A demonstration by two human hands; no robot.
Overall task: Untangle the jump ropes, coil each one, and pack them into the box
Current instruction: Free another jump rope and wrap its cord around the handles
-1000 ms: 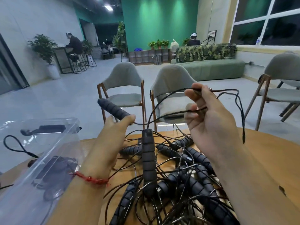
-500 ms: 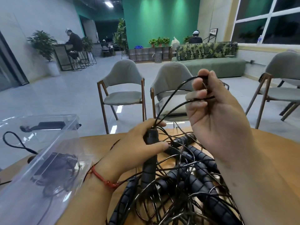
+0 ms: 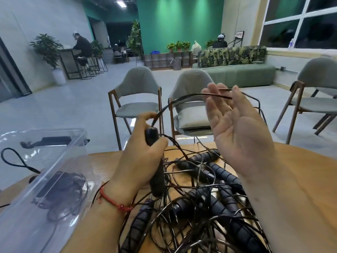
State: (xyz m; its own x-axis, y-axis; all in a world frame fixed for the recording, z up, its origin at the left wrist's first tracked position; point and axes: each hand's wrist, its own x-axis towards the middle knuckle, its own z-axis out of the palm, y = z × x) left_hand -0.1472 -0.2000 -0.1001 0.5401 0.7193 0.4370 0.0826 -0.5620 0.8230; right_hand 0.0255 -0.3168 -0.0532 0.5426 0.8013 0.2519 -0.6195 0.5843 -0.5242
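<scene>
Over wooden table (image 3: 308, 161), left hand (image 3: 142, 161) grips handle (image 3: 157, 181) upright, cord (image 3: 182, 97) end up.

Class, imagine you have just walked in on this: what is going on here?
A person at a wooden table is sorting a tangle of black jump ropes. The left hand has its grip round one rope's handle, held roughly upright. That rope's cord arcs up and crosses the open right hand. The other ropes lie knotted together on the table. A clear plastic box at the left holds one coiled rope.
</scene>
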